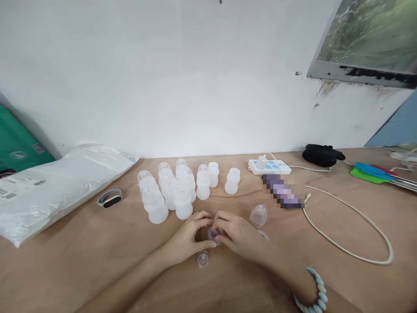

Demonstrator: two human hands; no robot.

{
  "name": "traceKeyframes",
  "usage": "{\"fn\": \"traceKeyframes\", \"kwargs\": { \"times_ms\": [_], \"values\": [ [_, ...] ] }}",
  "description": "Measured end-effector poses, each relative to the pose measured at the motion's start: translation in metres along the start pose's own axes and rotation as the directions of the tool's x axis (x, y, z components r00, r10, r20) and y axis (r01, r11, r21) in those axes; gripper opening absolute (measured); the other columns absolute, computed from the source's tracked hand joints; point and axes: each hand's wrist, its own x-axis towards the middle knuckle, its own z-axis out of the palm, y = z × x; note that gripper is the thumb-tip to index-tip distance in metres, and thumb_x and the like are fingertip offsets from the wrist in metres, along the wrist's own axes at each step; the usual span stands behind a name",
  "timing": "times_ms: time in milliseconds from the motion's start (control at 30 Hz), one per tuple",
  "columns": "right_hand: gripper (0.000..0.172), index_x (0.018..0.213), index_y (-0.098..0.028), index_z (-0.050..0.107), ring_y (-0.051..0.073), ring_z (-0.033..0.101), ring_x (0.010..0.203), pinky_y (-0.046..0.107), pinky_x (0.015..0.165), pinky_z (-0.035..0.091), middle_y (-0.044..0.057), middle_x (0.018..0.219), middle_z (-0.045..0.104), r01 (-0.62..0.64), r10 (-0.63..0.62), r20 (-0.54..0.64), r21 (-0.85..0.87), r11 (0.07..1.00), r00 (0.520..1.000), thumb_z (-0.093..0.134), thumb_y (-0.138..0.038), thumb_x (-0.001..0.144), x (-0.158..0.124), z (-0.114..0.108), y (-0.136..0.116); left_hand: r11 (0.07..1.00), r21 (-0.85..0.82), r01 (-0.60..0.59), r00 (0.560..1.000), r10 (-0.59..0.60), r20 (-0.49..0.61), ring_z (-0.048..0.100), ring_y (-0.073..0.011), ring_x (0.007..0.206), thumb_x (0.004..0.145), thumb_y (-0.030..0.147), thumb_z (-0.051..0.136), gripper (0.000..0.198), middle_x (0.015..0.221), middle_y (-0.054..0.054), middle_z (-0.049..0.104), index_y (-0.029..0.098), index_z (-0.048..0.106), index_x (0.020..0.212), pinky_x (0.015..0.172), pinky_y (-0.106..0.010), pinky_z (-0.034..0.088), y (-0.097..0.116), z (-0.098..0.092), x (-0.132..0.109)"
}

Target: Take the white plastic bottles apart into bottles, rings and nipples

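Left hand [190, 234]: palm inward, grip curved in a C, tips at a clear ring [211, 237] on the bench [65, 265], hold uncertain. Right hand [237, 234]: grip pinched on that ring. Containers: capped bottles [203, 181] left, uncapped bottle [232, 181] right; contents indiscernible. Bench's back edge meets wall [163, 87]; cable [388, 245] loops right.

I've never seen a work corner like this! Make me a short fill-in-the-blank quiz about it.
1. The left hand and right hand meet around a small see-through piece whose outline is ____ (round or square).
2. The beaded bracelet circles the ____ arm (left or right).
3. The pouch near the wall is coloured ____.
4. The wristband lies between the package and the white ____.

Missing words: round; right; black; bottles.
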Motion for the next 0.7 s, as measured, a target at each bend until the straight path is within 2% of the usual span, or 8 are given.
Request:
{"fn": "traceKeyframes", "kwargs": {
  "times_ms": [100, 300, 467, 700],
  "values": [
    [0.014, 0.084, -0.015, 0.060, 0.017, 0.058, 0.080, 0.029, 0.071, 0.047, 0.006, 0.093, 0.061, 0.014, -0.014, -0.002, -0.057, 0.998, 1.000, 0.055, -0.002, 0.087, 0.001, 0.006, 0.000, 1.000, 0.023, 0.001, 1.000, -0.001, 0.005, 0.056, -0.0233, 0.101, 0.082, 0.029, 0.073, 0.014, 0.107, -0.004, 0.061, 0.021, 0.069, 0.092, 0.088, -0.033, 0.045, 0.000, 0.000, 0.000],
    [0.016, 0.084, -0.015, 0.057, 0.016, 0.054, 0.069, 0.028, 0.063, 0.042, 0.005, 0.085, 0.061, 0.092, -0.098, -0.040, -0.132, 0.987, 0.994, 0.047, -0.004, 0.090, -0.002, 0.005, 0.000, 1.000, 0.026, -0.014, 1.000, 0.014, 0.004, 0.056, -0.0239, 0.104, 0.081, 0.027, 0.072, 0.018, 0.109, -0.005, 0.061, 0.021, 0.069, 0.097, 0.089, -0.034, 0.046, 0.002, 0.000, -0.001],
    [0.017, 0.084, -0.016, 0.054, 0.016, 0.052, 0.066, 0.027, 0.060, 0.041, 0.005, 0.082, 0.060, 0.134, -0.155, -0.129, -0.158, 0.978, 0.980, 0.042, -0.006, 0.091, -0.002, 0.012, 0.006, 0.995, 0.095, -0.027, 1.000, 0.027, -0.008, 0.056, -0.0230, 0.098, 0.080, 0.025, 0.073, 0.016, 0.104, -0.004, 0.061, 0.020, 0.069, 0.095, 0.087, -0.034, 0.046, 0.000, 0.002, 0.000],
    [0.020, 0.082, -0.019, 0.050, 0.016, 0.052, 0.066, 0.026, 0.061, 0.043, 0.005, 0.078, 0.058, 0.231, -0.260, -0.270, -0.134, 0.964, 0.927, 0.036, -0.009, 0.094, -0.002, 0.018, 0.006, 0.984, 0.173, -0.051, 0.998, 0.056, -0.026, 0.055, -0.0230, 0.099, 0.079, 0.024, 0.075, 0.018, 0.104, -0.003, 0.061, 0.022, 0.068, 0.096, 0.088, -0.034, 0.044, -0.006, 0.005, -0.001]
  ]
}}
